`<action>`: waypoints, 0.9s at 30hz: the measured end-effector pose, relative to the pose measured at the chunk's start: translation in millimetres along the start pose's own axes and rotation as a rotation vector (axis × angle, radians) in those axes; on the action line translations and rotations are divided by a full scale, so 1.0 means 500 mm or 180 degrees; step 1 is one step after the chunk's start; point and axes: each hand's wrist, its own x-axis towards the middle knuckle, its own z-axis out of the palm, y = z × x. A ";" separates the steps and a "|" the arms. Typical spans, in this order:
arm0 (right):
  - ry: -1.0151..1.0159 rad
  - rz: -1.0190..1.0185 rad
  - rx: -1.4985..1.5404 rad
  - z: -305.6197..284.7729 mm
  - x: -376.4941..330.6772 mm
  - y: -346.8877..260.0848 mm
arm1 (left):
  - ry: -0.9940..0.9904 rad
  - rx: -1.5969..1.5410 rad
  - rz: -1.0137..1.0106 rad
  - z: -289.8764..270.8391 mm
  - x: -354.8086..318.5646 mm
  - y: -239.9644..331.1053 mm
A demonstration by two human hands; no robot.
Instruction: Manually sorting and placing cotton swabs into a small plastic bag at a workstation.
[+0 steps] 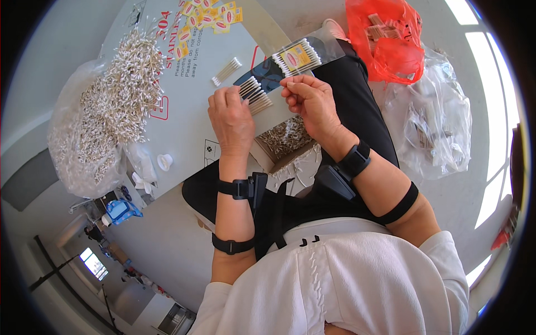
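My left hand (233,120) is curled, its thumb side against the left end of a row of cotton swabs (257,96) lying side by side with dark gaps between them. Its fingertips are partly hidden. To the right, my right hand (315,100) is raised with thumb and forefinger pinched together; anything between them is too small to make out. Just beyond it lies a clear packet of cotton swabs (296,57) with a yellow label. A smaller bunch of cotton swabs (226,71) rests on the board beyond my left hand.
A large heap of loose cotton swabs (120,95) spills from a clear bag on the left. Yellow label cards (215,17) are scattered at the far edge. An open cardboard box (271,159) of swabs stands near my lap. Red (385,42) and clear plastic bags (432,120) lie at right.
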 end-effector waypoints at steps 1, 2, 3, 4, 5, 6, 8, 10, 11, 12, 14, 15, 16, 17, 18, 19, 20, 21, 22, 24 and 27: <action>0.0003 -0.0004 -0.0005 0.000 0.000 0.000 | 0.0063 0.0035 0.0017 0.001 0.002 0.000; -0.0003 0.0000 -0.0008 0.001 -0.001 0.000 | 0.0065 0.0039 0.0012 0.004 0.002 -0.005; -0.0004 -0.0005 -0.0013 0.002 -0.001 0.000 | 0.0095 0.0072 0.0004 0.006 0.003 -0.010; -0.0005 -0.0010 -0.0019 0.003 -0.002 0.000 | 0.0125 0.0105 -0.0004 0.008 0.002 -0.015; -0.0004 -0.0010 -0.0022 0.002 -0.001 0.000 | 0.0126 0.0103 -0.0006 0.009 0.001 -0.018; -0.0006 -0.0018 -0.0049 0.002 -0.001 0.000 | 0.0020 0.0035 -0.0037 0.011 0.000 -0.021; -0.0007 -0.0027 -0.0082 0.001 -0.001 0.002 | -0.0085 -0.0037 -0.0071 0.013 -0.002 -0.024; -0.0031 -0.0108 -0.0223 0.002 0.000 0.005 | -0.0166 -0.0081 -0.0085 0.013 -0.005 -0.025; -0.0031 -0.0109 -0.0230 0.002 0.001 0.008 | -0.0163 -0.0086 -0.0088 0.015 -0.006 -0.024; -0.0098 -0.0321 -0.0425 0.002 0.002 0.012 | -0.0053 -0.0154 -0.0115 0.018 -0.007 -0.023; -0.0169 -0.0536 -0.0634 0.008 0.006 0.021 | 0.0068 -0.0229 -0.0151 0.026 -0.015 -0.019; -0.0336 -0.1010 -0.0643 0.016 0.009 0.028 | 0.0371 -0.0850 -0.0274 0.031 -0.022 -0.016; -0.0506 -0.1482 -0.0651 0.024 0.012 0.035 | 0.0676 -0.1471 -0.0396 0.037 -0.028 -0.013; -0.0522 -0.1483 -0.0664 0.031 0.016 0.043 | 0.0695 -0.1474 -0.0406 0.044 -0.037 -0.012; -0.0530 -0.1517 -0.0751 0.037 0.022 0.050 | 0.0940 -0.2125 -0.0767 0.052 -0.045 -0.010; -0.0539 -0.1552 -0.0838 0.044 0.028 0.057 | 0.1186 -0.2777 -0.1128 0.060 -0.052 -0.009; -0.0544 -0.1556 -0.0860 0.046 0.037 0.065 | 0.1200 -0.2793 -0.1135 0.064 -0.052 -0.005; -0.0583 -0.1659 -0.0936 0.048 0.047 0.073 | 0.1282 -0.2985 -0.1315 0.068 -0.051 0.000; -0.0622 -0.1763 -0.1012 0.048 0.055 0.080 | 0.1362 -0.3178 -0.1496 0.072 -0.049 0.004; -0.0645 -0.1841 -0.1080 0.054 0.064 0.092 | 0.1409 -0.3419 -0.1537 0.077 -0.042 0.011; -0.0676 -0.1904 -0.1124 0.061 0.064 0.098 | 0.1388 -0.3611 -0.1483 0.082 -0.028 0.020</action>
